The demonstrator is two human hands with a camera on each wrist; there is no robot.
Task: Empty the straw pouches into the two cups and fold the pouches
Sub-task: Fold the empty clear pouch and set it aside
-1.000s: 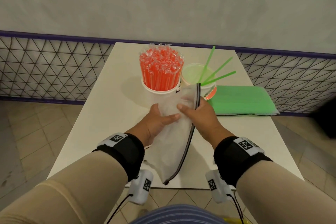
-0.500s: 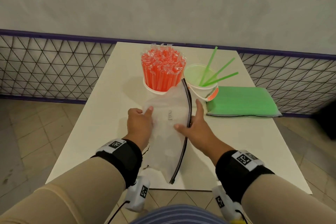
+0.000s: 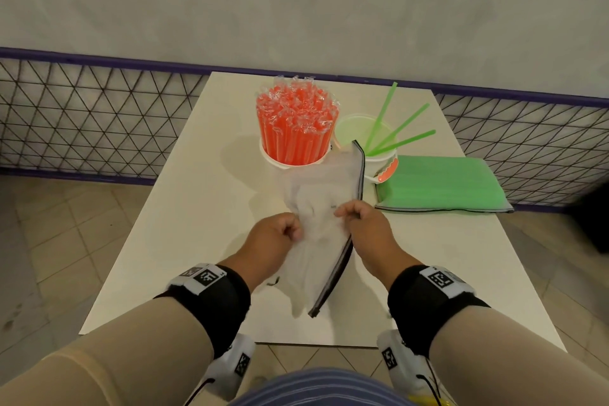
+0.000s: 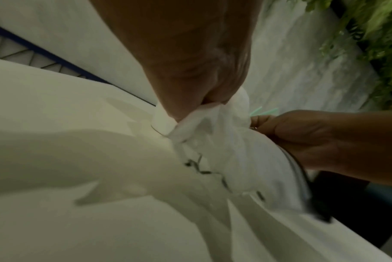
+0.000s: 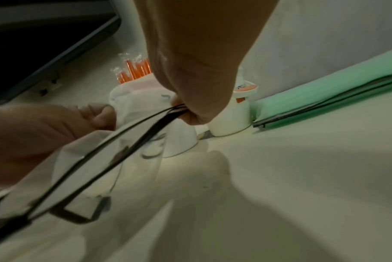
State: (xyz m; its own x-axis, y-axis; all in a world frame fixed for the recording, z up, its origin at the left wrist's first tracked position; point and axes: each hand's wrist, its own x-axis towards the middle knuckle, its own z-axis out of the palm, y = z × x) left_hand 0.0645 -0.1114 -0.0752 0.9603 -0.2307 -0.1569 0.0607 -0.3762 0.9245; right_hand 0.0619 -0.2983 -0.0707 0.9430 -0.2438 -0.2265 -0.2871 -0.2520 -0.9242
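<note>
Left hand (image 3: 276,234): fingers curled, gripping the empty clear pouch (image 3: 321,227). Right hand (image 3: 365,224): fingers curled, pinching the pouch's dark zipper edge (image 3: 362,175).

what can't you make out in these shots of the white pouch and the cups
- White pouch: small print, head view, too small and crumpled to read.
- Left hand fingertips: head view, curled under, buried in the pouch.
- Green pouch contents: head view, opaque fabric.
- Orange straw cup: right wrist view, half covered by the pouch and right hand.

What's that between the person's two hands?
An empty clear pouch with a dark zipper edge, bunched between the left hand and right hand, which both grip it. The head view shows it best.
</note>
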